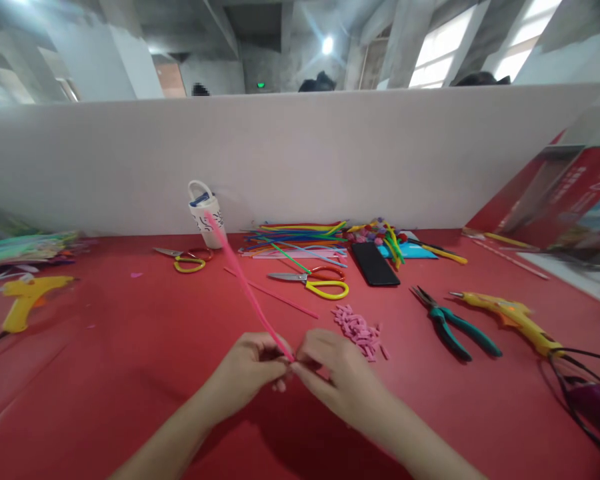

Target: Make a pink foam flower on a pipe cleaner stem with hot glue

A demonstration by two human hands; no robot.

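Observation:
Both hands meet low in the middle of the red table (130, 373). My left hand (247, 373) and my right hand (330, 373) each pinch the near end of a long pink pipe cleaner (245, 287), fingertips almost touching. The pipe cleaner slants up and away to the left, toward a small white cup (206, 215). A heap of short pink cut pieces (360, 330) lies just right of my right hand. A loose pink stick (275, 293) lies beyond the hands.
Yellow-handled scissors (315, 283), a second pair (187, 260), a bundle of coloured pipe cleaners (295, 239), a black phone (375, 263), green pliers (453, 327), yellow glue guns at right (515, 317) and left (25, 297). A white partition (300, 160) closes the back; red boxes (570, 193) stand right.

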